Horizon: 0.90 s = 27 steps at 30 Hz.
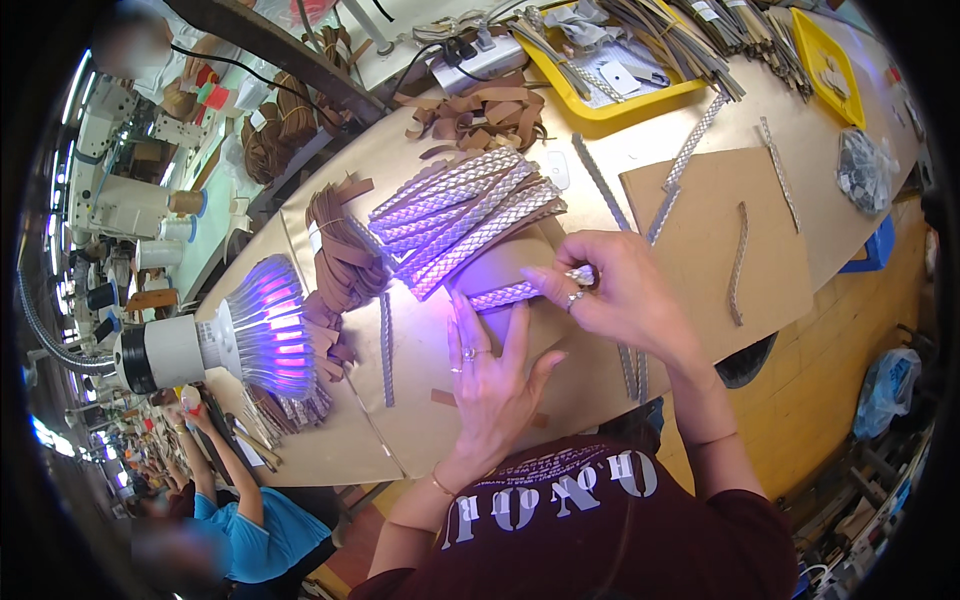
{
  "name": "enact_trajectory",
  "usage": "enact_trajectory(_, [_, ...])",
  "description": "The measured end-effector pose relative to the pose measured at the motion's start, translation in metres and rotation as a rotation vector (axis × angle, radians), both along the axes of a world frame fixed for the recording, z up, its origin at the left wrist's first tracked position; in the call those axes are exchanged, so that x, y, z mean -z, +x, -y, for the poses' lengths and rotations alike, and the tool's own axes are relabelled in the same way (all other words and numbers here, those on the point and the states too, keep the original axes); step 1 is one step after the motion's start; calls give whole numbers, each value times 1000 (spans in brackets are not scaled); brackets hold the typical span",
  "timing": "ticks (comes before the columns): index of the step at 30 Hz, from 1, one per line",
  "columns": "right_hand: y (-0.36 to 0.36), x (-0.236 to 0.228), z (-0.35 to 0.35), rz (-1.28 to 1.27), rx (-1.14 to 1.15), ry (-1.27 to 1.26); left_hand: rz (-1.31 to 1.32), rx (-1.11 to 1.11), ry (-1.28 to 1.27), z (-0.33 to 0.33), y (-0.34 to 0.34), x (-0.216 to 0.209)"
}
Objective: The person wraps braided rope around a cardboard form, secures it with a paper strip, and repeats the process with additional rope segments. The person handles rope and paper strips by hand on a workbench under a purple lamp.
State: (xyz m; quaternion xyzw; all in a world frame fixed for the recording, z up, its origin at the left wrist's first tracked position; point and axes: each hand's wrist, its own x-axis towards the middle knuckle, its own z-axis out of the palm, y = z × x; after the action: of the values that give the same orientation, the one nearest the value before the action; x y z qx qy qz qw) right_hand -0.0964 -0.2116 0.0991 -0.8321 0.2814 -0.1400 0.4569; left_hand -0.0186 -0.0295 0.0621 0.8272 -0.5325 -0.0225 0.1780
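Your left hand (490,385), fingers spread, steadies a braided strip (503,295); your right hand (625,300) pinches its end, likely positioning it; next needs even tension.

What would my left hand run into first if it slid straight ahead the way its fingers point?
Just past the braided strip it touches, your left hand would probably meet the bundle of silvery braided strips first, though relative heights are hard to judge here.
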Motion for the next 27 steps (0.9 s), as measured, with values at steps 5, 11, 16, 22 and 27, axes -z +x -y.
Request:
enact_trajectory(5, [-3,-11,-1,18,-51,0,18,-16,19,3,-1,-2])
enact_trajectory(11, [-21,7,9,-169,33,296,15,-33,-21,3,-1,0])
enact_trajectory(16, [-24,32,11,-141,54,406,19,-16,-8,2,-1,-1])
enact_trajectory(22, [-23,51,8,-107,31,503,2,-11,58,1,-1,-4])
enact_trajectory(27, [-25,59,4,-94,38,571,-9,13,76,0,1,-7])
